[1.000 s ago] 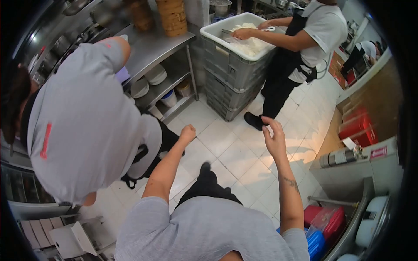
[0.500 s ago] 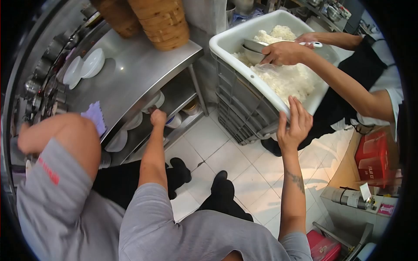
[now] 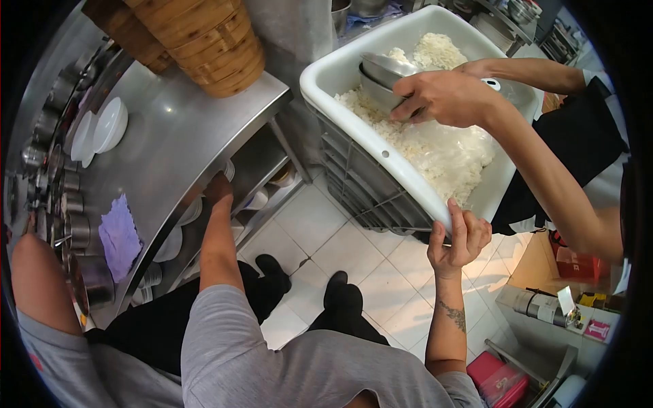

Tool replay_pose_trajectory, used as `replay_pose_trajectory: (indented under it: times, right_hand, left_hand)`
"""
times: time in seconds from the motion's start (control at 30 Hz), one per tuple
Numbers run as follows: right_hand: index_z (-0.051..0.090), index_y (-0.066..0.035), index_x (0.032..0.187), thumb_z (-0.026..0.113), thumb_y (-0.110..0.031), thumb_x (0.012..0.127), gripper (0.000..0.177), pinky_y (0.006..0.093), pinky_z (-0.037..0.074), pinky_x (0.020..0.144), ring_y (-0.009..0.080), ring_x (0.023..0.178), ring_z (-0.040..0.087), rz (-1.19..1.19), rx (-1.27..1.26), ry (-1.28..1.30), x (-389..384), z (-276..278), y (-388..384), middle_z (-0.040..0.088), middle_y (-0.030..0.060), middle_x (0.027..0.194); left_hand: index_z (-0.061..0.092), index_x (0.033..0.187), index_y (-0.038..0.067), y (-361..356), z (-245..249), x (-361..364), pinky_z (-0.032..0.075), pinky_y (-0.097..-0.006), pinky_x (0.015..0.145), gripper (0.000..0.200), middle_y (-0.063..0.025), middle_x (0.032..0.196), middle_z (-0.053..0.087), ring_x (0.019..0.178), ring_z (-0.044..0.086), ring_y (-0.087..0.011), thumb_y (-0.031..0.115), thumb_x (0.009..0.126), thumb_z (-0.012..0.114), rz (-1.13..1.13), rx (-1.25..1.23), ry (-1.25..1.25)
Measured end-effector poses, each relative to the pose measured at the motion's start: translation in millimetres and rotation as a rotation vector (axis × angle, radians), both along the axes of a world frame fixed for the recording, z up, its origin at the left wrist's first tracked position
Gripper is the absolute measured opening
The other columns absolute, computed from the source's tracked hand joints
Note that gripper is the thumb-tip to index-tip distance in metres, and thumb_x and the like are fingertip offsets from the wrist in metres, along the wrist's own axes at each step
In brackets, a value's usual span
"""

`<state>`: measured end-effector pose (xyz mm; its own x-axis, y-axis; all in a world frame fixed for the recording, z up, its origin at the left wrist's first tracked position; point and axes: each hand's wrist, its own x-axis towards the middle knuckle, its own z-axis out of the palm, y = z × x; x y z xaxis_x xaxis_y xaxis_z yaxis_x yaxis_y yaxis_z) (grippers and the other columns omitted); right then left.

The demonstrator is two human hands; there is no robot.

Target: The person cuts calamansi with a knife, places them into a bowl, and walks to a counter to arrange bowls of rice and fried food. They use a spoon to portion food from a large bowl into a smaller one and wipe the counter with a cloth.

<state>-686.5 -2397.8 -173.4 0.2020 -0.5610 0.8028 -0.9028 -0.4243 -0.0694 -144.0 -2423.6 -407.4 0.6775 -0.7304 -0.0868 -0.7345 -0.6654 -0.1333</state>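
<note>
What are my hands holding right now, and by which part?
Your right hand grips the white tub by its near corner rim. Your left hand is under the steel table edge, fingers hidden, so it cannot be told.

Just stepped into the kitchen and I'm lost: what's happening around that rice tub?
The camera wearer's right hand grips the near corner of the white plastic tub of cooked rice, stacked on grey crates. Their left hand is at the edge of the stainless steel table. A co-worker's hand holds a metal bowl in the rice.
</note>
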Motion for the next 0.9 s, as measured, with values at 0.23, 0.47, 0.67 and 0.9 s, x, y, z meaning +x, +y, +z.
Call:
replay_pose_trajectory:
  times: [0.23, 0.47, 0.67, 0.9]
  right_hand:
    - [0.068, -0.010, 0.106, 0.063, -0.030, 0.082, 0.032, 0.0344, 0.033, 0.087, 0.0164, 0.079, 0.048, 0.000, 0.016, -0.017, 1.3, -0.9, 2.5, 0.056, 0.0011, 0.083]
    - [0.068, -0.012, 0.106, 0.067, -0.028, 0.079, 0.032, 0.0349, 0.036, 0.084, 0.0172, 0.080, 0.049, 0.063, -0.022, -0.064, 1.4, 3.2, 1.6, 0.054, 0.0010, 0.083]
    - [0.064, -0.013, 0.115, 0.063, -0.028, 0.084, 0.035, 0.0366, 0.037, 0.084, 0.0207, 0.084, 0.046, 0.079, -0.006, -0.018, 0.6, 9.5, 4.3, 0.054, 0.0037, 0.088]
    - [0.048, -0.013, 0.134, 0.056, -0.030, 0.089, 0.049, 0.0415, 0.038, 0.087, 0.0273, 0.093, 0.053, 0.156, 0.019, 0.088, -15.3, 4.6, 5.2, 0.058, 0.0111, 0.111]
  left_hand:
    - [0.041, 0.130, 0.010, 7.3, 24.6, -34.3, 0.047, -0.0489, 0.089, 0.038, -0.0175, 0.132, 0.047, 0.107, 0.057, -0.0388, 0.021, 0.093, 0.038, 0.195, -0.230, 0.128]
    - [0.054, 0.118, 0.008, 21.0, 36.6, -7.5, 0.048, -0.0449, 0.086, 0.033, -0.0183, 0.113, 0.059, 0.106, 0.057, -0.0373, 0.014, 0.085, 0.051, 0.079, -0.310, 0.088]
    - [0.058, 0.105, 0.007, 68.1, 85.3, -97.9, 0.048, -0.0472, 0.079, 0.023, -0.0209, 0.098, 0.059, 0.093, 0.058, -0.0391, 0.013, 0.083, 0.050, 0.052, -0.501, 0.113]
    - [0.052, 0.097, 0.003, 262.5, 96.7, -315.9, 0.045, -0.0533, 0.070, 0.016, -0.0219, 0.095, 0.053, 0.077, 0.057, -0.0432, 0.003, 0.081, 0.048, -0.212, -0.613, 0.479]
